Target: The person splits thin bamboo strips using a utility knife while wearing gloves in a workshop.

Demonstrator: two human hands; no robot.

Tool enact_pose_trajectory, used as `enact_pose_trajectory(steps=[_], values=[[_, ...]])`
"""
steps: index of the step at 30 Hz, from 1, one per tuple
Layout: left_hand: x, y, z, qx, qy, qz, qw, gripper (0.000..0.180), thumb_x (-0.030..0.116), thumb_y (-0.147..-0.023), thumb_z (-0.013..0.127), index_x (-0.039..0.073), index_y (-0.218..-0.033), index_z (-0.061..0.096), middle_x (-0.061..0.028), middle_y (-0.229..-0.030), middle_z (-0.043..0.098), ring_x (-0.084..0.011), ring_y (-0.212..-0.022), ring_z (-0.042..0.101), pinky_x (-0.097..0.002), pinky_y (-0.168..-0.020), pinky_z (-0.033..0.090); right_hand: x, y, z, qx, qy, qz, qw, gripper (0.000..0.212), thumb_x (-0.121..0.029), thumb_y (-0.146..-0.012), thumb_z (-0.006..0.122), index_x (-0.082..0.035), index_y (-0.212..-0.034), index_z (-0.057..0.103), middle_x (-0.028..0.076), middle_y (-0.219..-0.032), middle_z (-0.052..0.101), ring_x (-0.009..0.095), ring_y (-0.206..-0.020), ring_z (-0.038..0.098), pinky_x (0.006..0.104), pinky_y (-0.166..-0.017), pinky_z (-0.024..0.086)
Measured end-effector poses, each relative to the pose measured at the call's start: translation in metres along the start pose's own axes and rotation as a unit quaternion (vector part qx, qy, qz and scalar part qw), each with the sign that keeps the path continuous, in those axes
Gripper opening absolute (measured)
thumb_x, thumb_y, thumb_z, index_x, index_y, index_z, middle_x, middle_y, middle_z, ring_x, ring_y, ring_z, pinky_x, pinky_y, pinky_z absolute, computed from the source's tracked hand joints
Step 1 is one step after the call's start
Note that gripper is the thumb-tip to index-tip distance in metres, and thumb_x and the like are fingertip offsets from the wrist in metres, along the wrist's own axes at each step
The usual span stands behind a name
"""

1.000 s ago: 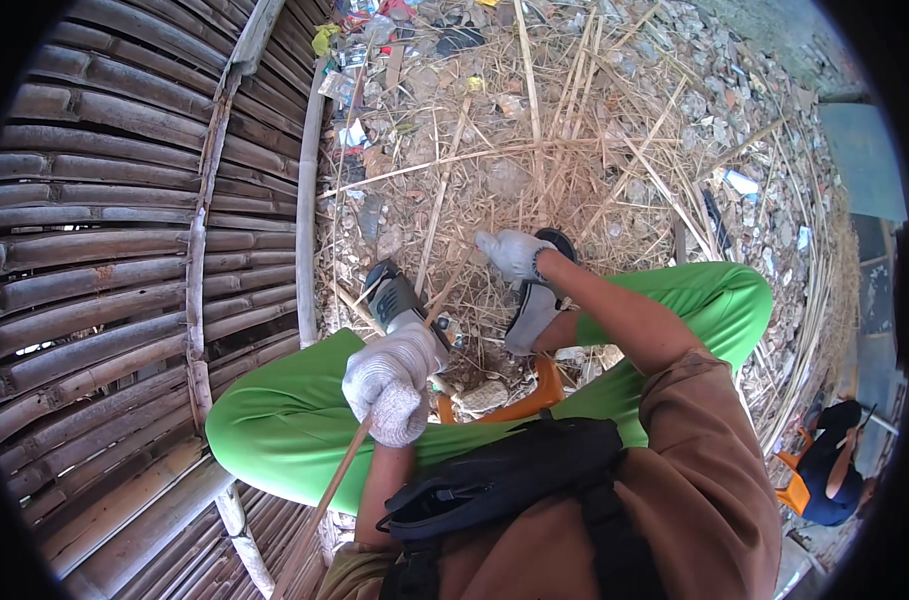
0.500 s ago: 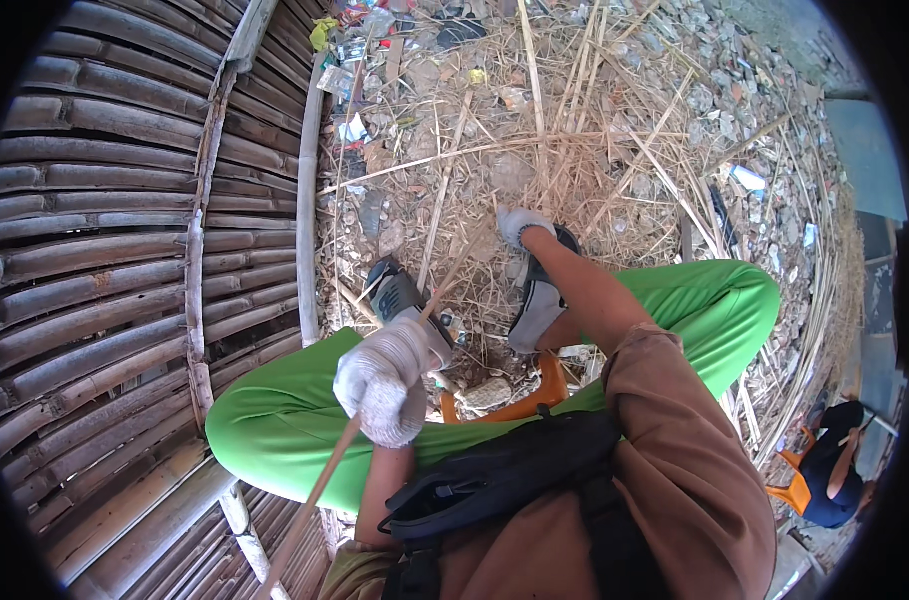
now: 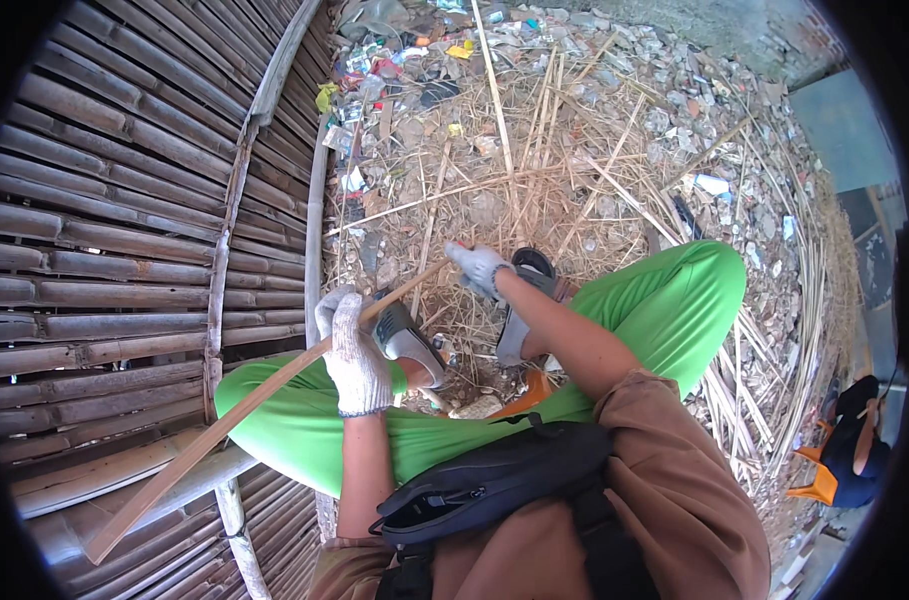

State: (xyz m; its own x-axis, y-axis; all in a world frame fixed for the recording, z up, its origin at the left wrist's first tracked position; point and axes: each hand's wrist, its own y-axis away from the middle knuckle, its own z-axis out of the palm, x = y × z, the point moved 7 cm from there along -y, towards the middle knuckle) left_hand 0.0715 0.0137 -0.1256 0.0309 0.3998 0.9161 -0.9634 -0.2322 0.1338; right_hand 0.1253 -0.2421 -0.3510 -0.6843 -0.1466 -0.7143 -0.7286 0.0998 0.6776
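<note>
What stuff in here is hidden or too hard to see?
All in the head view:
Part of the bamboo strip: covered by the gloved left hand.
Red bit at the gloved right hand: too small.
Inside the black waist bag: shadowed.
Co-worker: partly cut off by the dark lens rim.

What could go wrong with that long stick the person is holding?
The long strip might push a splinter through the knitted glove on the left hand. Its near end reaches past the left knee, over the bamboo slats in this view, so it could perhaps bump them. Loose straw and sticks lie around the shoes, so a foot might slip.
</note>
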Motion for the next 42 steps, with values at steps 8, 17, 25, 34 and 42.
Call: enact_pose_trajectory(steps=[8, 17, 25, 34, 42], values=[[-0.014, 0.084, -0.021, -0.015, 0.118, -0.299, 0.947, 0.047, 0.026, -0.088, 0.083, 0.005, -0.126, 0.065, -0.0198, -0.121, 0.068, -0.0345, -0.108, 0.068, -0.051, -0.105, 0.056, 0.017, -0.009, 0.067, 0.226, -0.1, 0.049, 0.968, 0.051, -0.04, -0.087, 0.076, 0.006, -0.108, 0.069, 0.023, -0.094, 0.075, 0.037, -0.085, 0.074, 0.0509, -0.08, 0.057], [0.057, 0.121, 0.03, -0.162, 0.205, -0.337, 0.905, 0.072, 0.051, -0.102, 0.064, -0.005, -0.146, 0.053, -0.0303, -0.138, 0.064, -0.0439, -0.123, 0.067, -0.0582, -0.108, 0.053, -0.028, 0.012, 0.058, 0.28, -0.106, 0.007, 0.954, 0.048, -0.033, -0.093, 0.069, 0.006, -0.121, 0.064, 0.033, -0.117, 0.072, 0.047, -0.107, 0.073, 0.0514, -0.092, 0.057], [0.024, 0.028, 0.069, -0.272, -0.472, 0.066, 0.836, 0.057, 0.034, -0.107, 0.063, 0.002, -0.153, 0.052, -0.0214, -0.134, 0.07, -0.0334, -0.121, 0.07, -0.0423, -0.106, 0.054, -0.006, -0.019, 0.021, 0.312, -0.107, -0.006, 0.944, 0.054, -0.032, -0.096, 0.067, 0.003, -0.136, 0.056, 0.032, -0.123, 0.071, 0.046, -0.115, 0.071, 0.0508, -0.1, 0.056], [-0.158, -0.04, 0.062, -0.391, -0.811, 0.164, 0.402, 0.056, 0.032, -0.096, 0.06, -0.007, -0.137, 0.055, -0.0362, -0.135, 0.065, -0.048, -0.125, 0.066, -0.0518, -0.108, 0.053, 0.018, -0.036, 0.027, 0.184, -0.039, -0.012, 0.982, 0.053, -0.039, -0.093, 0.069, 0.002, -0.126, 0.066, 0.033, -0.116, 0.073, 0.048, -0.113, 0.071, 0.0513, -0.098, 0.056], [-0.18, -0.057, 0.077, -0.377, -0.797, 0.082, 0.464, 0.029, 0.02, -0.098, 0.057, 0.003, -0.117, 0.072, -0.0255, -0.109, 0.078, -0.042, -0.105, 0.077, -0.0519, -0.093, 0.061, 0.072, -0.04, -0.059, 0.265, 0.061, 0.015, 0.962, 0.06, -0.055, -0.101, 0.057, 0.0, -0.124, 0.063, 0.033, -0.115, 0.073, 0.046, -0.115, 0.071, 0.0528, -0.098, 0.055]])
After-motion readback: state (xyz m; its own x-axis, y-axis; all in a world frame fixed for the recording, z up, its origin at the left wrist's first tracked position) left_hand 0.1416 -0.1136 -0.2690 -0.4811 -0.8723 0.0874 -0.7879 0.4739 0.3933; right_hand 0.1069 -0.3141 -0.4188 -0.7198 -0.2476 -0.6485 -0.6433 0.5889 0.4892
